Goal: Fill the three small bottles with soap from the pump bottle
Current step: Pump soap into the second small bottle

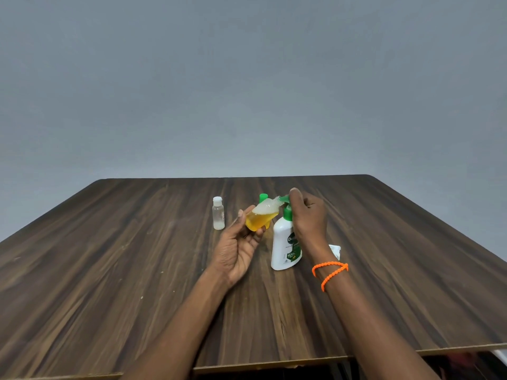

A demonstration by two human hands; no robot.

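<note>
Small clear plastic bottle half full of amber soap, tilted, neck at green pump spout, cradled in curled left hand near desk centre. White pump bottle upright beside it, right hand curled over pump head. Clear white-capped bottle standing left; green-capped bottle behind, mostly hidden.

The right hand covers most of the pump head and part of the pump bottle's label, the green-capped bottle behind the held bottle shows only its cap, and a white scrap, perhaps tissue, is half hidden behind the wrist.
</note>
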